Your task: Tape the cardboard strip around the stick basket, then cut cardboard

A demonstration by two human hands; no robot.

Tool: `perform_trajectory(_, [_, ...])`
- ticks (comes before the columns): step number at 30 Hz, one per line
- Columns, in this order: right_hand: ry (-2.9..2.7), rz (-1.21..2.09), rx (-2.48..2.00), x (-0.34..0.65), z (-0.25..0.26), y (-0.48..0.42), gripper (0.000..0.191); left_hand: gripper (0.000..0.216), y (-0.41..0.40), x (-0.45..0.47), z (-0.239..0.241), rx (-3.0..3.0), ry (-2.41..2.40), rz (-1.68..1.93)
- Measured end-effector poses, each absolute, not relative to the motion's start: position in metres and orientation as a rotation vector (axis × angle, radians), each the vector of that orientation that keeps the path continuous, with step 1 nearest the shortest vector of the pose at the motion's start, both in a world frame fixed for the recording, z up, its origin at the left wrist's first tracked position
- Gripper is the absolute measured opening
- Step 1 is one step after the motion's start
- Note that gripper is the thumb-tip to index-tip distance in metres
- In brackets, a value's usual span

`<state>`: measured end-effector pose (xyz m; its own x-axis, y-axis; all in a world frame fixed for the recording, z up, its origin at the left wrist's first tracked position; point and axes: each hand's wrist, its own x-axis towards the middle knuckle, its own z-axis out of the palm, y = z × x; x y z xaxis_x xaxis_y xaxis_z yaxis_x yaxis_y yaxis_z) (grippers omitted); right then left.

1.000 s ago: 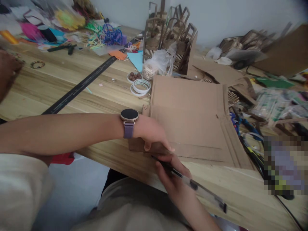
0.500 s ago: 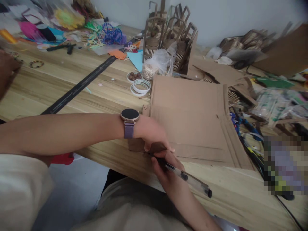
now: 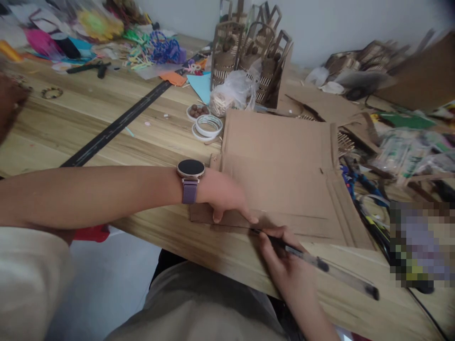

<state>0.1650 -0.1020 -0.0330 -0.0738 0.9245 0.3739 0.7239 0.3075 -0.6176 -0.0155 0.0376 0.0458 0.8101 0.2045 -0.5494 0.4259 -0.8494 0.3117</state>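
Note:
My right hand (image 3: 289,263) is closed around a black pen with a clear barrel (image 3: 313,260). The pen's tip meets the near edge of a narrow cardboard strip (image 3: 202,214), just right of my left fingertips. My left hand (image 3: 227,192), its wrist wearing a round watch (image 3: 191,168) with a purple strap, presses down on that strip with thumb and a finger stretched apart. The other left fingers are partly hidden. Beneath and beyond lies a large brown cardboard sheet (image 3: 277,161) with dark pencil-like lines along its near part.
Tape rolls (image 3: 209,126), a dish of brown balls (image 3: 198,111) and small basket-like crafts (image 3: 245,61) stand behind the sheet. A long black strip (image 3: 117,123) crosses the left tabletop. Another person's hand (image 3: 12,99) is at far left. Tools and plastic bags (image 3: 405,151) crowd the right.
My right hand has slid to the right with the pen, its tip moving along the strip's near edge. A dark line shows along that edge. My left hand has stayed nearly still.

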Motion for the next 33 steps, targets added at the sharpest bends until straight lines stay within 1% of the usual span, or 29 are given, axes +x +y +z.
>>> perform_trajectory(4, [-1.806,0.315,-1.540,0.175,-0.028,-0.104,0.019,0.083,0.038,-0.016,0.045,2.570,0.496,-0.691])
perform_trajectory(10, [-1.740,0.519,-1.446,0.147,-0.027,-0.106,0.009,0.085,0.037,-0.016,0.046,2.605,0.476,-0.736])
perform_trajectory(14, [-1.814,0.586,-1.379,0.128,-0.033,-0.102,0.005,0.085,0.037,-0.017,0.044,2.593,0.481,-0.655])
perform_trajectory(26, [-1.882,0.519,-1.354,0.126,-0.036,-0.098,0.007,0.086,0.038,-0.017,0.040,2.615,0.443,-0.656])
perform_trajectory(29, [-1.840,0.502,-1.425,0.142,-0.035,-0.099,0.009,0.086,0.038,-0.017,0.042,2.656,0.429,-0.725])
perform_trajectory(33, [-1.810,0.395,-1.617,0.176,-0.026,-0.101,0.017,0.086,0.037,-0.016,0.046,2.631,0.464,-0.773])
